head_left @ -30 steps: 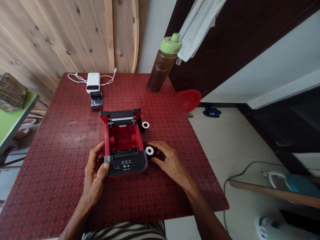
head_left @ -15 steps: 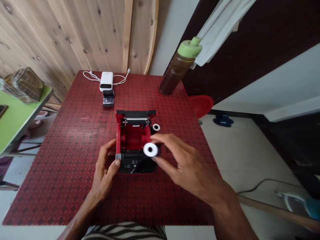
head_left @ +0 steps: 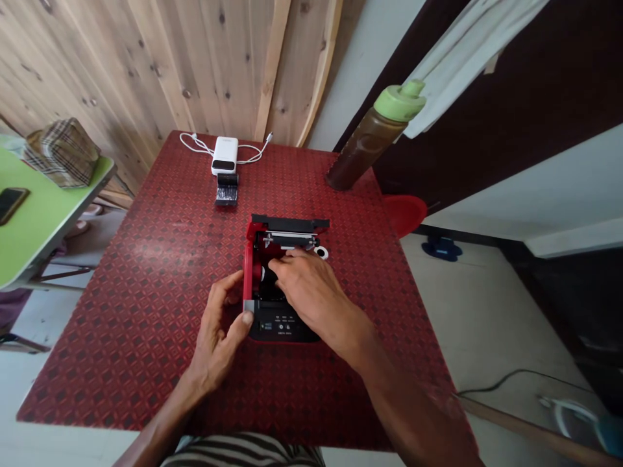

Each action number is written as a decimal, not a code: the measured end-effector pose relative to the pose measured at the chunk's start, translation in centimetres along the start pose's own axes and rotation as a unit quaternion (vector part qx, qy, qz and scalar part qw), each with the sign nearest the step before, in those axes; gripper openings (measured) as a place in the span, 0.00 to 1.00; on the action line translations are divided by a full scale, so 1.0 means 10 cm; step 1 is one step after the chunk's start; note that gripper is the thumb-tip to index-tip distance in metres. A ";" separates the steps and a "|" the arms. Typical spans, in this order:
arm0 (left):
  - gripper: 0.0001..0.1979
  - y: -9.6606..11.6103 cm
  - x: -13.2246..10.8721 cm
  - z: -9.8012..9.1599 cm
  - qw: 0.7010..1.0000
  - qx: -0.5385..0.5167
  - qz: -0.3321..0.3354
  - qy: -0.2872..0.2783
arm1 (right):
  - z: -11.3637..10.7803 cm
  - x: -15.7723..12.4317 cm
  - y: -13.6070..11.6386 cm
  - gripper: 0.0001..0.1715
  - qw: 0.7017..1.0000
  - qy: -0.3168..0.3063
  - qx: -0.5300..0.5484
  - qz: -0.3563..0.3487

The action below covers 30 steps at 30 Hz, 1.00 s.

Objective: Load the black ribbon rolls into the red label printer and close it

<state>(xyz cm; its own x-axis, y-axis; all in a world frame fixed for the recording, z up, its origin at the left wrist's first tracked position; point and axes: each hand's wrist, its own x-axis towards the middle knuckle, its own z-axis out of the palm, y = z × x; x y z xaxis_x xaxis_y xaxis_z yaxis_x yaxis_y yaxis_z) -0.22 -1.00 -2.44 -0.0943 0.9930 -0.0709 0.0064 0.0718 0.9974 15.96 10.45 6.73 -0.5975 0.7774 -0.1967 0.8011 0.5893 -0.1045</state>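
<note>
A small red and black printer (head_left: 285, 329) stands on the table with its lid raised. My left hand (head_left: 219, 331) grips its left side, thumb on the front corner and fingers along the red wall. Reaching down into the open bay from the right is my right hand (head_left: 314, 295), its fingers closed on a black roll (head_left: 269, 289) with a white end. The roll lies crosswise in the bay, and my hand hides much of it. Beyond the hand, at the printer's right, the white ring-shaped end of a second roll (head_left: 325, 253) shows.
A white power bank (head_left: 225, 154) with a cable lies at the back of the red patterned table (head_left: 160, 305), a black strip (head_left: 226, 191) before it. A green-capped bottle (head_left: 363, 149) stands at the back right. A green table (head_left: 48, 214) holds a checked bag (head_left: 65, 155) and a phone (head_left: 10, 202).
My right hand has carried the roll from above the printer's right front down into the bay. My left hand keeps its hold on the printer. The view has shifted somewhat.
</note>
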 end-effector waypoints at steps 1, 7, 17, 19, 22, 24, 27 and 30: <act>0.31 0.00 0.00 0.00 1.000 0.001 -0.001 -0.001 | 0.01 0.03 0.01 0.14 1.000 -0.005 0.002 -0.001; 0.31 0.00 0.00 -0.02 1.000 -0.002 0.001 -0.004 | 0.13 0.07 0.09 0.16 0.999 -0.011 0.028 -0.016; 0.32 -0.03 0.01 -0.02 1.000 0.022 0.008 0.002 | 0.03 -0.34 0.37 0.20 0.958 0.084 0.210 -0.175; 0.32 -0.03 0.01 -0.02 1.000 0.023 0.006 0.005 | 0.02 -0.32 0.35 0.16 0.959 0.084 0.199 -0.181; 0.32 0.00 0.00 -0.01 1.000 0.012 0.002 0.004 | 0.03 -0.27 0.32 0.12 0.963 0.078 0.180 -0.186; 0.32 0.05 0.00 -0.01 1.000 -0.001 0.001 0.000 | 0.03 -0.29 0.30 0.11 0.964 0.102 0.174 -0.172; 0.30 0.18 0.09 -0.04 1.000 -0.006 0.011 0.012 | 0.06 -0.41 0.29 0.13 0.958 0.169 0.171 -0.155; 0.29 0.36 0.32 -0.09 0.996 0.042 0.053 0.063 | 0.15 -0.57 0.24 0.16 0.943 0.245 0.174 -0.142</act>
<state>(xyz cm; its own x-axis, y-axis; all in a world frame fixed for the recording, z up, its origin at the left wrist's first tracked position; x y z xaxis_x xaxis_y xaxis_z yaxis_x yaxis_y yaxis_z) -1.40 2.37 0.94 -0.2127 0.9762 0.0429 0.1049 -0.0208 0.9943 21.30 7.11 6.17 -0.6651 0.6583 0.3525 0.5189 0.7469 -0.4158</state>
